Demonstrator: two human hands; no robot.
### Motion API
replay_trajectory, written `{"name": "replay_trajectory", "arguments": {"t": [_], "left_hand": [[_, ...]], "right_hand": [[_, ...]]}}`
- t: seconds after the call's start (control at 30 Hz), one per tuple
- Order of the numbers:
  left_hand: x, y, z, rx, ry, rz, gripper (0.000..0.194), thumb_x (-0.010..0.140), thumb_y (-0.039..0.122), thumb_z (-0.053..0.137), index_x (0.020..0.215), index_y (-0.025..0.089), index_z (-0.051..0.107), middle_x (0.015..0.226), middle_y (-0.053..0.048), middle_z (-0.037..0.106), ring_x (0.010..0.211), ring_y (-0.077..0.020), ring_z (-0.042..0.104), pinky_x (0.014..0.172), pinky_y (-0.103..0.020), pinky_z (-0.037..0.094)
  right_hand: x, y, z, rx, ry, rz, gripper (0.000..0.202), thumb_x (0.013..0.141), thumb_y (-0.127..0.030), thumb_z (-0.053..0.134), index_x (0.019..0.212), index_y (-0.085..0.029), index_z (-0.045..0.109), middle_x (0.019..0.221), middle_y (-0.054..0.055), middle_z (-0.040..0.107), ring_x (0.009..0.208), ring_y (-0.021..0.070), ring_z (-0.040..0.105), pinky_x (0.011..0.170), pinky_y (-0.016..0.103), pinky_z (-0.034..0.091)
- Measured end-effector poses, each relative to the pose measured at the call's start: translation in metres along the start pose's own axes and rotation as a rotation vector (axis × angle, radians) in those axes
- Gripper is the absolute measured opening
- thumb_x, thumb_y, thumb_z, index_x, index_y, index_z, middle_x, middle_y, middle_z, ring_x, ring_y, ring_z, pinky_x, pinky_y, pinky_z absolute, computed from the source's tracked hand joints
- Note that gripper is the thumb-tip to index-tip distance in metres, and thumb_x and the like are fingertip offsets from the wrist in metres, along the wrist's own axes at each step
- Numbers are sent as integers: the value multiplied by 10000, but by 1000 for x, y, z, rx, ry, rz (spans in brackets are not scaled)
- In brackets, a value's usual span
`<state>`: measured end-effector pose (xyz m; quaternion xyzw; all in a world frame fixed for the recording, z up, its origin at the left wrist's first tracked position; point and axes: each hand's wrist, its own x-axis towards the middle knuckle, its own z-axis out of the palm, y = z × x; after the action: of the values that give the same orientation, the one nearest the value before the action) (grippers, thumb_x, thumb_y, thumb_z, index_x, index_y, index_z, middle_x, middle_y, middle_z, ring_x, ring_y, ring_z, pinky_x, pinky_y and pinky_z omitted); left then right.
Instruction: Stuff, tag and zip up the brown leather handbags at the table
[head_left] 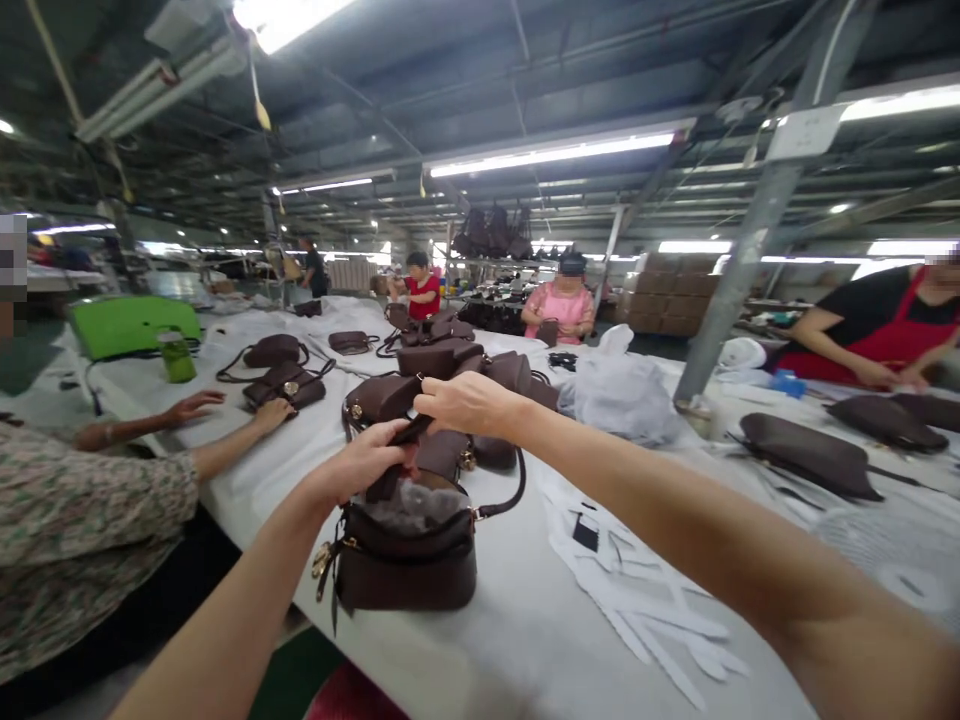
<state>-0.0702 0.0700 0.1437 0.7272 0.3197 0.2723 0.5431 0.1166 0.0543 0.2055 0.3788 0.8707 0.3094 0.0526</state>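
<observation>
An open dark brown handbag (405, 570) stands upright in front of me, with grey crumpled stuffing (424, 505) showing in its mouth and gold-coloured charms hanging at its left side. Above its far side, my left hand (367, 460) is closed, thumb and fingers on a dark strap-like piece (411, 428). My right hand (461, 402) pinches the same dark piece from the right, and a small metal bit shows by its fingertips. What exactly the piece belongs to is hard to make out. The bag's handle (514, 490) arches out to the right.
More brown handbags (382, 398) crowd the table behind my hands. White strips (645, 590) lie at right, near a grey plastic bag (622, 390) and a metal post (739, 250). At left, a co-worker's hand (274, 412) touches another bag; a green bottle (177, 358) stands beyond.
</observation>
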Motion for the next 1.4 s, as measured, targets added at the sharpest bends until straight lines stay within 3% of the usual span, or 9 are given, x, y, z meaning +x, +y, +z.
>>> {"name": "replay_trajectory", "arguments": {"t": [0.23, 0.37, 0.43, 0.53, 0.63, 0.73, 0.87, 1.07, 1.4], "left_hand": [[19, 16, 23, -279, 103, 80, 278, 700, 296, 671, 866, 207, 466, 555, 100, 446, 381, -45, 385, 402, -168, 374], [31, -2, 28, -216, 135, 23, 260, 719, 300, 661, 828, 212, 442, 531, 105, 415, 344, -29, 307, 325, -128, 270], [30, -21, 24, -155, 201, 2, 260, 731, 319, 654, 790, 210, 426, 522, 104, 411, 344, -35, 324, 316, -132, 279], [23, -41, 13, -200, 326, -1, 289, 734, 316, 663, 762, 210, 395, 529, 103, 412, 349, -31, 321, 320, -130, 283], [18, -46, 5, -305, 375, 9, 307, 725, 280, 680, 757, 211, 383, 537, 100, 420, 353, -25, 308, 331, -127, 280], [20, -43, 9, -364, 365, -9, 298, 733, 255, 679, 749, 210, 384, 537, 94, 422, 358, -24, 302, 336, -124, 276], [23, -40, 22, -333, 327, 10, 265, 749, 245, 664, 756, 207, 402, 546, 89, 422, 366, -24, 312, 340, -124, 282], [19, -39, 24, -352, 363, 29, 253, 734, 250, 663, 763, 206, 416, 553, 92, 419, 365, -22, 319, 339, -128, 294], [19, -41, 22, -396, 372, 24, 395, 669, 364, 733, 775, 206, 387, 556, 114, 431, 369, -9, 303, 344, -121, 287]], "right_hand": [[-1, 30, -5, -14, 138, 77, 256, 975, -360, 484, 1132, -168, 546, 1103, 72, 586, 806, 166, 628, 588, 249, 407], [-31, 43, 12, 282, 142, 154, 490, 898, -361, 612, 1325, -193, 441, 1278, 82, 533, 1014, 190, 591, 760, 269, 449], [-67, 42, 32, 469, 44, 331, 601, 891, -361, 608, 1411, -203, 350, 1386, 101, 466, 1136, 198, 542, 865, 282, 435], [-136, 25, 71, 585, -381, 704, 305, 956, -271, 459, 1218, -175, 580, 1203, 104, 618, 1107, 209, 567, 872, 294, 416], [-205, -10, 108, 646, -699, 780, 96, 688, -150, 746, 778, -164, 715, 792, 68, 694, 778, 226, 656, 674, 280, 427], [-253, -51, 136, 675, -814, 864, 248, 574, -112, 795, 798, -168, 705, 837, 80, 689, 787, 244, 648, 629, 271, 395], [-287, -80, 155, 744, -724, 941, 138, 716, -106, 624, 826, -181, 661, 919, 73, 672, 876, 220, 605, 656, 262, 349], [-306, -69, 164, 963, -487, 1041, 56, 701, -133, 558, 714, -187, 559, 731, -3, 598, 739, 156, 537, 652, 249, 334], [-277, -49, 142, 1363, -172, 1146, 333, 799, -510, 375, 738, -198, 472, 550, -74, 373, 470, 86, 344, 451, 210, 260]]}}
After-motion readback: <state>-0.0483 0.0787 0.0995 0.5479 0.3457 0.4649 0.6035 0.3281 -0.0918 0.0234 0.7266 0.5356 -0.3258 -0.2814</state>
